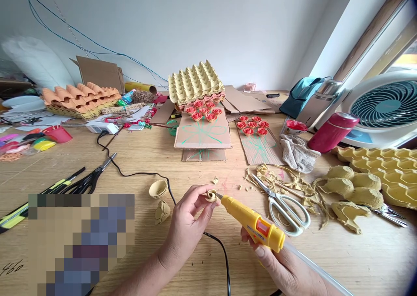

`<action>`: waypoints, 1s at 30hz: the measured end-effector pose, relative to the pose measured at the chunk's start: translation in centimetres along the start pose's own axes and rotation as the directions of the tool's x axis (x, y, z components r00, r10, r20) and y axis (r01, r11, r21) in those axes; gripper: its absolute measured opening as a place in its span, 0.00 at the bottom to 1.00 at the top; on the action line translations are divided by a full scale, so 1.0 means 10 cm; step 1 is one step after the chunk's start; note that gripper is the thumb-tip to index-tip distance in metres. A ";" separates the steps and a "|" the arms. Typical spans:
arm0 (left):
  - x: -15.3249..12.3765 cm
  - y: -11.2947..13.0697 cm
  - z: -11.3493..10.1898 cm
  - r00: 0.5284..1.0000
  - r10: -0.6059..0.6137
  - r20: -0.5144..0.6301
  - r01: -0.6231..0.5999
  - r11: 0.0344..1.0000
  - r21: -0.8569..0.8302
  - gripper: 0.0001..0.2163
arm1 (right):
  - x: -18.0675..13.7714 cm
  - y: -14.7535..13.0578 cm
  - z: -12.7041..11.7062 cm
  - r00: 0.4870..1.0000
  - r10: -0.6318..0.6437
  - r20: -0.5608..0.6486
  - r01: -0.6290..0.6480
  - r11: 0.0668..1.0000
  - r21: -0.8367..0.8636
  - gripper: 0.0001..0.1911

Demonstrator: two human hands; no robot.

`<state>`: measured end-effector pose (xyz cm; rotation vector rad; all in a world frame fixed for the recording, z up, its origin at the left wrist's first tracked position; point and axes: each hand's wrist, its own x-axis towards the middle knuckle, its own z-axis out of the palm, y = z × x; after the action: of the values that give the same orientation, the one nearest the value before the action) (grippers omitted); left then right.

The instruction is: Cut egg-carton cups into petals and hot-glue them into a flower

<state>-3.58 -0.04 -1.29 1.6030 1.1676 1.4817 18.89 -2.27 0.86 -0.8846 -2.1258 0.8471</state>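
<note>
Between its fingertips my left hand [192, 220] pinches a small curled piece of egg carton [211, 195], rolled like a rosebud. My right hand [272, 261] grips a yellow hot glue gun [250, 222], whose nozzle meets or nearly meets the curl's right side. A long clear glue stick [319, 270] sticks out of the gun's back end. Left of my left hand are a cut carton cup [158, 189] and a petal-shaped carton piece [162, 212]. White-handled scissors [283, 209] lie to the right, beside carton scraps [293, 185].
Red paper roses [252, 124] sit on cardboard with green drawn lines [203, 133]. Egg trays [195, 83] are stacked at the back. A black cord [130, 174] crosses the table. A red flask [334, 132] and fan [384, 104] stand right; black scissors [89, 181] lie left.
</note>
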 end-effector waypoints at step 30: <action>0.04 0.06 -0.05 0.978 0.207 0.001 -0.198 0.933 0.299 0.13 | 0.01 -0.03 0.04 0.998 -0.040 -0.053 0.038 0.999 -0.026 0.21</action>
<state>-4.03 0.03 -0.54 1.9610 1.3270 1.5166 18.42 -2.48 0.93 -0.8667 -2.1047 0.7699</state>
